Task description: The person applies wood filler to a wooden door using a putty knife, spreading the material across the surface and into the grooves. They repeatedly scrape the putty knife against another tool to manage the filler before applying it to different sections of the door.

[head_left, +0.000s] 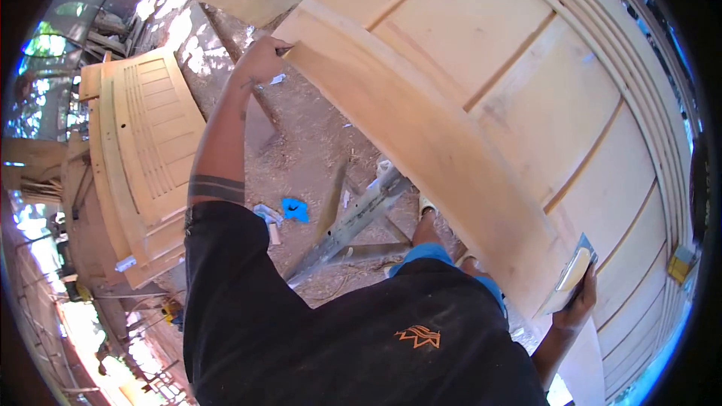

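A large pale wooden door (519, 90) with recessed panels and grooves lies in front of me. Its wide plain edge board (421, 135) runs diagonally along my side. My left hand (262, 62) is closed at the far left end of this edge; a small dark spot shows at its fingertips, too small to name. Near the board's other end, my right hand (580, 302) is wrapped around a flat sanding block (574, 271) with a cream body and a grey-blue plate. The block rests against the door, and some of my right fingers are hidden behind it.
A second grooved wooden door (154, 124) leans at the left. Below my door stands a metal trestle (353, 218). A blue scrap (295, 209) and a white crumpled piece (267, 215) lie on the dusty ground. A yellow object (681, 264) sits at the door's right edge.
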`<state>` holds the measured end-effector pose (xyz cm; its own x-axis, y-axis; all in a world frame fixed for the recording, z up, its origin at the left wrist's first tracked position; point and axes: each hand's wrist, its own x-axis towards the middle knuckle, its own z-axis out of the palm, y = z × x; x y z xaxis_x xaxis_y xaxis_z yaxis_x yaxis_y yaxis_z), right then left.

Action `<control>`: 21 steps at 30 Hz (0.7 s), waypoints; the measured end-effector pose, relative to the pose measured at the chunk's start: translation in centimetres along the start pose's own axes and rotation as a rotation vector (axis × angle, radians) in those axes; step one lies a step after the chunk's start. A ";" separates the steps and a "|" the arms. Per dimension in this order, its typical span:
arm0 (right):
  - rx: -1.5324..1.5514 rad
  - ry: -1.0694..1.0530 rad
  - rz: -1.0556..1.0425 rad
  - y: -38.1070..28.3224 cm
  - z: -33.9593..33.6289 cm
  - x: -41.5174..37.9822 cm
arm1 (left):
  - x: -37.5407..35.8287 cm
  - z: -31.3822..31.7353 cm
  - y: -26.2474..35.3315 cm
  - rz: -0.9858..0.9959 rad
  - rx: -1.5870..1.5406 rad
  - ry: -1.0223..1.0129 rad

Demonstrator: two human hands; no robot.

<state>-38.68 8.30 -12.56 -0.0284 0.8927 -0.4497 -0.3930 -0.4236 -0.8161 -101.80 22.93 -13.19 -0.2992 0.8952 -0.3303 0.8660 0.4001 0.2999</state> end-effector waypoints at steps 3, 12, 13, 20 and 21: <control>0.049 -0.012 0.024 0.3 -2.6 -0.4 | -1.2 2.0 2.2 0.089 0.046 0.056; 0.202 0.109 0.046 -2.3 -13.6 -4.3 | -9.7 8.2 13.8 0.049 0.090 0.025; 0.190 0.170 0.032 -2.6 -14.4 -4.4 | -10.3 9.0 15.1 0.036 0.138 0.035; 0.247 0.100 0.058 -2.9 -22.0 -10.3 | -18.1 14.7 21.6 0.116 0.160 0.105; 0.255 0.100 0.068 -2.6 -22.9 -10.8 | -19.4 15.4 23.0 0.078 0.162 0.083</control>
<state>-16.25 -3.77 -13.90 0.0231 0.8385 -0.5444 -0.6126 -0.4185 -0.6705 -69.91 11.76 -13.69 -0.2545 0.9380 -0.2352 0.9391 0.2978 0.1714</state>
